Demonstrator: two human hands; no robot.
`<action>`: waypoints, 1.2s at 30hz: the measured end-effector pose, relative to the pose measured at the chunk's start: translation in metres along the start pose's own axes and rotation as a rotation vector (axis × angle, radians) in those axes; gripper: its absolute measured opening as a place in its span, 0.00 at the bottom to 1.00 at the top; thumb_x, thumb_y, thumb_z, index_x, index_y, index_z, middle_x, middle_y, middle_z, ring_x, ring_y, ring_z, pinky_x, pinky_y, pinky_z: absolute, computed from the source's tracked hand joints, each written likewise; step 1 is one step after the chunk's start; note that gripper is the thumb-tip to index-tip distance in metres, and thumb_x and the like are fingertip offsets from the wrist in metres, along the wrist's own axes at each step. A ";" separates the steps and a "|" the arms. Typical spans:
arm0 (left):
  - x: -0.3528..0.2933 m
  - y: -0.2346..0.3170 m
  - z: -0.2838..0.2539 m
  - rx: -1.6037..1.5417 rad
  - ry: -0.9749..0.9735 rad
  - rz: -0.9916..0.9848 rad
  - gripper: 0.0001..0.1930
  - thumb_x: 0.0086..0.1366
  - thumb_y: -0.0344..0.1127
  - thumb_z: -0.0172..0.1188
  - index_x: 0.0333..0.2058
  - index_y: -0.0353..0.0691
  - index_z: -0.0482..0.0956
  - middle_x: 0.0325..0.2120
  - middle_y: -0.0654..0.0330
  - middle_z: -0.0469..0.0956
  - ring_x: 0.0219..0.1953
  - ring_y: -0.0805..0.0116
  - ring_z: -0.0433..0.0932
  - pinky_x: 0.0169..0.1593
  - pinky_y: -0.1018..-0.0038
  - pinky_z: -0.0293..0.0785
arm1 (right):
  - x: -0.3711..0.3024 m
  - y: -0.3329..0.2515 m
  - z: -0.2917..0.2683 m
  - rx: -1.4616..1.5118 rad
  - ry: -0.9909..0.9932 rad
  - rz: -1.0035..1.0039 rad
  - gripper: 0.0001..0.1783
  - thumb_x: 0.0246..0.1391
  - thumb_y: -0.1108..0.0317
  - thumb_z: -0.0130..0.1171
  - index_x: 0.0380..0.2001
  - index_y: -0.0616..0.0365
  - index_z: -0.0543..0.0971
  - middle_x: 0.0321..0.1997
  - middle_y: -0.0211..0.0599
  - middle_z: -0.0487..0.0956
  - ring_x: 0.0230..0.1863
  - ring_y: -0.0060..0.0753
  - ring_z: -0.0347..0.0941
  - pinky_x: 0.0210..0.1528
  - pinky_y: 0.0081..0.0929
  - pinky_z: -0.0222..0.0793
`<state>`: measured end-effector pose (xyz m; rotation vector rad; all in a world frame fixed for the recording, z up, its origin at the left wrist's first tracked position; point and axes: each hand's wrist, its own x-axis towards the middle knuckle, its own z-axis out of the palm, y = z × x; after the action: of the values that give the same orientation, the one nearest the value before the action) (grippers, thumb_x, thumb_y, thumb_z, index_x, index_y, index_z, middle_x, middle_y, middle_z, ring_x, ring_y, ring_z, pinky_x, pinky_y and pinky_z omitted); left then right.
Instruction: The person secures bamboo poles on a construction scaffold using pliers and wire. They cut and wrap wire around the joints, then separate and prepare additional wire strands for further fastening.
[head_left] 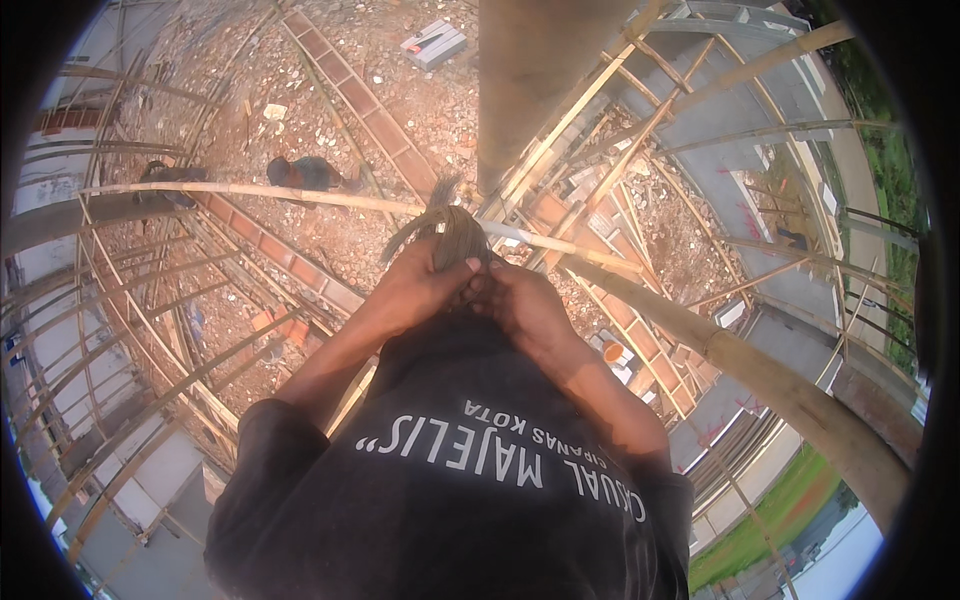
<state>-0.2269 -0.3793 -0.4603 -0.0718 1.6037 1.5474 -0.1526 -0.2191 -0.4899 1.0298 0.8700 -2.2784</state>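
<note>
1 view: the left of 2 fisheye cameras worn side by side on the person's head. It looks steeply down, upright and unmirrored, with the hands (420, 280) and dark shirt (440, 545) close below it, and the rubble-strewn ground (215, 90) much farther beneath. The field is very wide; straight edges bend toward its dark rim.

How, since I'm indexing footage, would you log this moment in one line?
left hand: holding strand bundle | right hand: beside it, grip hidden | nearby: thick bamboo pole | below: rubble-strewn ground

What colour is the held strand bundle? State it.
The bundle is greyish brown, clearest in head view.
</note>
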 end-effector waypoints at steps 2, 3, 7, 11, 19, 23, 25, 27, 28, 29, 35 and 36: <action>-0.001 0.001 -0.002 0.131 -0.025 0.010 0.10 0.66 0.32 0.58 0.42 0.31 0.76 0.27 0.61 0.79 0.28 0.74 0.77 0.31 0.76 0.73 | -0.005 0.004 0.002 -0.062 0.012 -0.050 0.14 0.68 0.61 0.48 0.38 0.61 0.77 0.35 0.34 0.80 0.37 0.29 0.77 0.41 0.27 0.72; -0.001 0.001 -0.003 0.197 -0.036 0.016 0.10 0.66 0.32 0.58 0.42 0.31 0.76 0.27 0.61 0.79 0.28 0.75 0.77 0.31 0.76 0.73 | -0.007 0.004 0.004 -0.094 0.018 -0.076 0.14 0.69 0.61 0.47 0.37 0.60 0.77 0.33 0.32 0.80 0.35 0.27 0.77 0.39 0.25 0.72; -0.002 -0.005 0.002 0.197 0.053 0.083 0.10 0.66 0.32 0.58 0.42 0.31 0.76 0.27 0.60 0.80 0.29 0.74 0.78 0.32 0.75 0.74 | -0.016 0.001 0.013 -0.138 0.053 -0.086 0.14 0.69 0.63 0.48 0.37 0.61 0.77 0.32 0.34 0.80 0.34 0.26 0.77 0.38 0.24 0.73; -0.010 0.005 0.005 0.177 0.062 0.083 0.11 0.65 0.32 0.58 0.42 0.30 0.77 0.29 0.55 0.81 0.31 0.69 0.80 0.36 0.72 0.76 | -0.023 0.006 0.012 -0.149 0.049 -0.133 0.14 0.68 0.61 0.47 0.37 0.60 0.77 0.32 0.34 0.79 0.36 0.27 0.77 0.39 0.25 0.72; -0.015 -0.014 0.013 0.456 0.146 0.246 0.15 0.65 0.33 0.60 0.47 0.30 0.74 0.35 0.48 0.82 0.40 0.57 0.82 0.47 0.66 0.75 | -0.005 -0.007 -0.001 0.115 0.118 0.079 0.16 0.68 0.56 0.43 0.35 0.53 0.75 0.28 0.28 0.74 0.30 0.26 0.70 0.33 0.25 0.61; -0.030 0.011 0.017 0.287 0.050 0.196 0.12 0.67 0.30 0.55 0.45 0.30 0.73 0.35 0.45 0.82 0.38 0.55 0.83 0.45 0.65 0.77 | 0.002 -0.011 -0.005 0.024 0.054 0.129 0.14 0.67 0.56 0.44 0.31 0.51 0.72 0.23 0.24 0.68 0.26 0.23 0.65 0.30 0.24 0.57; -0.032 0.015 0.018 0.285 0.039 0.192 0.10 0.68 0.28 0.53 0.44 0.29 0.73 0.34 0.45 0.82 0.37 0.56 0.84 0.42 0.66 0.78 | -0.001 -0.011 0.001 -0.013 0.077 0.113 0.14 0.67 0.57 0.44 0.29 0.50 0.70 0.22 0.23 0.66 0.26 0.23 0.64 0.29 0.24 0.56; -0.034 0.014 0.020 0.278 0.031 0.193 0.08 0.68 0.27 0.51 0.42 0.28 0.72 0.34 0.46 0.83 0.36 0.56 0.84 0.42 0.66 0.78 | -0.007 -0.006 0.000 -0.036 0.104 0.079 0.14 0.67 0.58 0.44 0.28 0.50 0.68 0.21 0.24 0.66 0.26 0.23 0.64 0.29 0.24 0.56; -0.033 0.013 0.019 0.307 0.038 0.180 0.08 0.68 0.27 0.52 0.41 0.28 0.72 0.33 0.47 0.83 0.36 0.55 0.84 0.42 0.66 0.78 | -0.009 -0.006 0.000 -0.061 0.094 0.062 0.13 0.66 0.58 0.44 0.27 0.50 0.67 0.22 0.24 0.65 0.25 0.23 0.64 0.27 0.23 0.56; -0.031 0.012 0.018 0.336 0.045 0.168 0.08 0.67 0.27 0.52 0.40 0.27 0.71 0.32 0.47 0.83 0.36 0.54 0.84 0.42 0.66 0.78 | -0.012 -0.006 0.001 -0.086 0.084 0.045 0.13 0.66 0.58 0.45 0.27 0.49 0.67 0.22 0.24 0.65 0.25 0.23 0.63 0.26 0.22 0.56; -0.028 -0.003 0.011 0.251 -0.002 0.183 0.11 0.66 0.31 0.57 0.41 0.28 0.71 0.31 0.46 0.82 0.38 0.46 0.82 0.43 0.61 0.76 | -0.023 -0.008 0.009 -0.131 0.065 0.037 0.13 0.66 0.57 0.44 0.29 0.51 0.68 0.23 0.27 0.66 0.25 0.26 0.64 0.25 0.22 0.55; -0.029 -0.004 0.010 0.255 -0.013 0.200 0.12 0.66 0.31 0.57 0.42 0.28 0.71 0.32 0.45 0.82 0.38 0.46 0.82 0.43 0.60 0.76 | -0.023 -0.007 0.006 -0.111 0.050 0.050 0.14 0.66 0.56 0.43 0.31 0.52 0.68 0.23 0.27 0.66 0.26 0.26 0.65 0.26 0.23 0.54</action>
<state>-0.2012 -0.3865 -0.4436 0.2445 1.8291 1.4735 -0.1463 -0.2150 -0.4666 1.0512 0.9690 -2.1452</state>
